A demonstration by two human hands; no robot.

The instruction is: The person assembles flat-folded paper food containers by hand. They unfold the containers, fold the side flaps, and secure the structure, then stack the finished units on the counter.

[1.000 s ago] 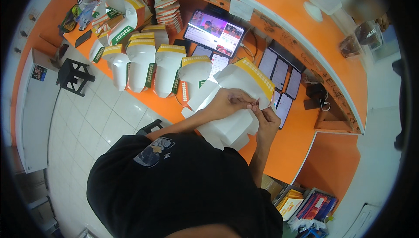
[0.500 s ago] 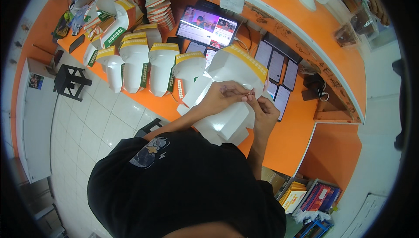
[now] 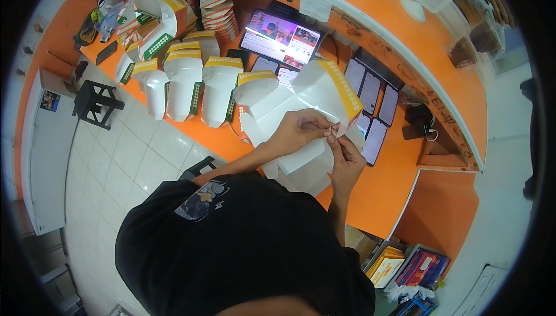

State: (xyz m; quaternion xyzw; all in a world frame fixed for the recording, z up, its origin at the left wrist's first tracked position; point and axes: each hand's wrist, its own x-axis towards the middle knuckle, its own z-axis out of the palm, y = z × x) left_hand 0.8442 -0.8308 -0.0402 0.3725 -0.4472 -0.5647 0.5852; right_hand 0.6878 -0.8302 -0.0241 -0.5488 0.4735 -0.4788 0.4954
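A partly folded paper food carton (image 3: 310,87), white inside with a yellow band along one edge, is in front of me over the orange counter (image 3: 379,191). My left hand (image 3: 296,134) lies across its white inner side, thumb and fingers pinched at a small corner tab. On the right, my right hand (image 3: 346,158) pinches the same spot, its fingertips meeting those of the left. A reddish-white bit of the tab shows between the fingertips; the rest of it is hidden. Several formed cartons (image 3: 220,90) stand to the left.
Behind the carton a tablet (image 3: 281,37) leans with its screen lit. Several phones (image 3: 370,91) lie to its right. A stack of nested cartons (image 3: 217,12) stands at the back. A black stool (image 3: 97,103) is on the tiled floor. Another person's hand (image 3: 492,0) shows far right.
The view has shifted slightly. The carton has tilted a little, and my pinched fingertips show a bit more of the reddish-white tab. Both hands keep their hold.
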